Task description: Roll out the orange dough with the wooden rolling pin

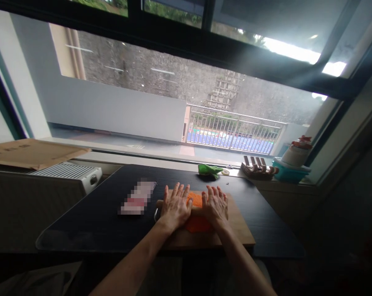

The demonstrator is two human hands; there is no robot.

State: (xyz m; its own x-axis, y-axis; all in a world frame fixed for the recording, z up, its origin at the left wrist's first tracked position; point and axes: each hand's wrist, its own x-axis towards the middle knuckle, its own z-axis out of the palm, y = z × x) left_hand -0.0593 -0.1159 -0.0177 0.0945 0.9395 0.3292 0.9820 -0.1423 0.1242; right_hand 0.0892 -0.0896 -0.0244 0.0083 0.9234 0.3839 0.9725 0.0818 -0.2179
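A wooden rolling pin (197, 211) lies crosswise over a flat orange sheet (199, 225), which looks like dough or clay. Beneath both is a wooden board (240, 232) near the front of the dark table. My left hand (176, 206) rests on the left part of the pin, fingers stretched forward and spread. On the pin's right part, my right hand (215, 204) lies palm down, its fingers also extended. Neither hand is wrapped round the pin. The orange sheet shows both in front of and behind the pin; its sides are partly covered by my hands.
Left of the board, a pixelated flat item (138, 199) lies on the dark table (90, 222). A green cloth-like thing (209, 170) sits at the back edge. On the sill at right are a brown rack (258, 168) and a teal container (289, 170). A radiator (81, 172) stands left.
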